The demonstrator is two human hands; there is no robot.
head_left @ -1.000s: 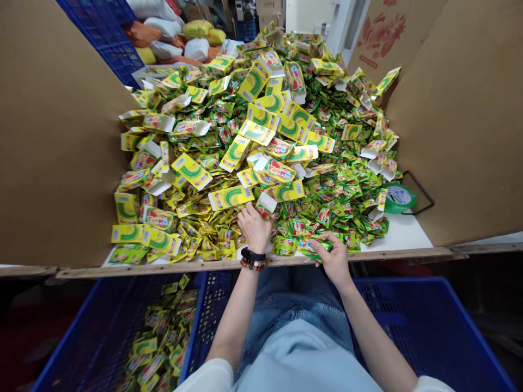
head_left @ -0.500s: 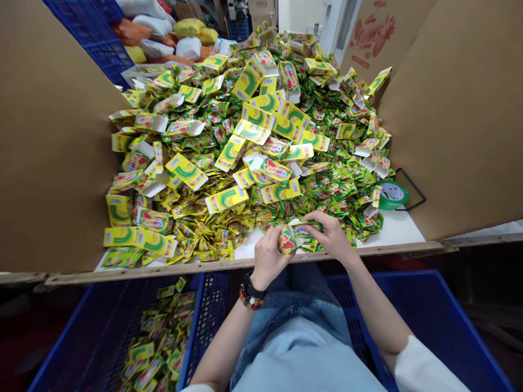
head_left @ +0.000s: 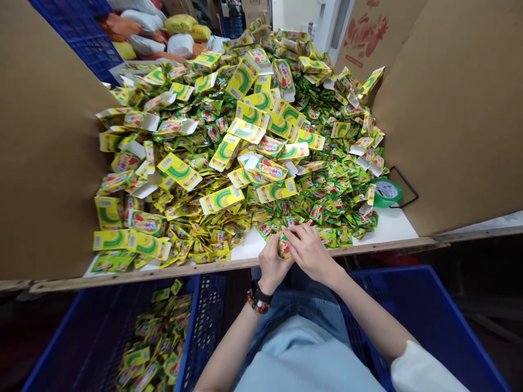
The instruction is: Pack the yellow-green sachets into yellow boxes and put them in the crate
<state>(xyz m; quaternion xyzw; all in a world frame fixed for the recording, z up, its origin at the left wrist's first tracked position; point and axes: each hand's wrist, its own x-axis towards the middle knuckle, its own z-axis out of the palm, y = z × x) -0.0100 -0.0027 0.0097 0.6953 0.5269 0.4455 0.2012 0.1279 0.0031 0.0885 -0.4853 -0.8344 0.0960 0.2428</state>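
Close to the table's front edge, my left hand [head_left: 273,264] is closed around a small printed box [head_left: 284,246], mostly covered by fingers. My right hand [head_left: 309,252] meets it from the right, its fingers bunched over the top end of the same box. Behind both hands rises a large heap of green sachets [head_left: 330,188], with yellow sachets [head_left: 183,234] on its left part. Yellow and green boxes [head_left: 223,200], several with white flaps open, lie scattered over the heap.
Cardboard walls [head_left: 453,125] flank the heap. Green tape [head_left: 387,193] sits at the right beside a black wire frame [head_left: 408,188]. Below the wooden edge [head_left: 212,268] are a blue crate [head_left: 61,340] holding boxes, left, and another blue crate [head_left: 433,305], right. Sacks [head_left: 180,46] lie behind.
My right hand has moved left and closed over the top of the box in my left hand. The box's white flap no longer shows. The view has shifted slightly.
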